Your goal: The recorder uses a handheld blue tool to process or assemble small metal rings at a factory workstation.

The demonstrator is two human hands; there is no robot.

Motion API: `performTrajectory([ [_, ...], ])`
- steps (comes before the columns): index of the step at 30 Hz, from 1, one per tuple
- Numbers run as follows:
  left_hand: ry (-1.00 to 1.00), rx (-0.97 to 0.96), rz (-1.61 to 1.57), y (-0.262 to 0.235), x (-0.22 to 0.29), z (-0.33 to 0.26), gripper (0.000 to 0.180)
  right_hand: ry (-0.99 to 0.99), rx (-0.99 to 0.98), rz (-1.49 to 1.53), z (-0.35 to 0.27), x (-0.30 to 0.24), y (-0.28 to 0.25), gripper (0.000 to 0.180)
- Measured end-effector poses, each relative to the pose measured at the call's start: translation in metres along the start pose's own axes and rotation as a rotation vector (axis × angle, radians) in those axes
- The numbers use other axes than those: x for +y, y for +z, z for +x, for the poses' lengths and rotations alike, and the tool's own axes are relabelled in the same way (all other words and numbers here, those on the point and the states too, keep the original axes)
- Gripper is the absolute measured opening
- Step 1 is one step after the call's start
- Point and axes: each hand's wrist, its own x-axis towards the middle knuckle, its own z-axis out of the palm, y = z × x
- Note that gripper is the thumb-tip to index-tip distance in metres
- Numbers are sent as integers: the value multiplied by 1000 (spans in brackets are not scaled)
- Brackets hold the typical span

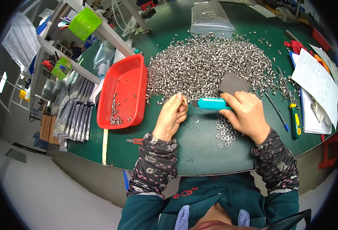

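My right hand (248,113) grips a utility knife (212,104) with a teal handle. Its short dark blade points left, close to the fingertips of my left hand (171,115). Those fingers are closed in a pinch around a small metal ring (183,102), mostly covered by the fingers; whether the blade touches it is hard to tell. Beyond both hands spreads a large heap of small shiny metal rings (211,61). A dark grey square plate (234,83) lies on the heap's near edge. Several loose rings (226,132) lie under and beside my right hand.
A red perforated basket (107,103) with some rings stands left on the green table (211,157). Small red cutters (134,141) lie near my left sleeve. At right are a yellow-green screwdriver (294,120), a blue-tipped pen (278,113) and papers (316,80). Clear plastic trays (211,17) sit far back.
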Motion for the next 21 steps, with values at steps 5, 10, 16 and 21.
performTrajectory([
  [5,78,-56,-119,0,-4,2,16,160,-104,160,-4,-5,3,25],
  [10,119,-112,-196,-4,-4,4,7,222,-117,265,-5,-6,7,24],
  [16,125,-119,-190,-3,-7,4,7,304,-238,335,-5,-6,8,26],
  [21,153,-150,-152,-1,-8,3,5,301,-246,377,-8,-4,11,27],
])
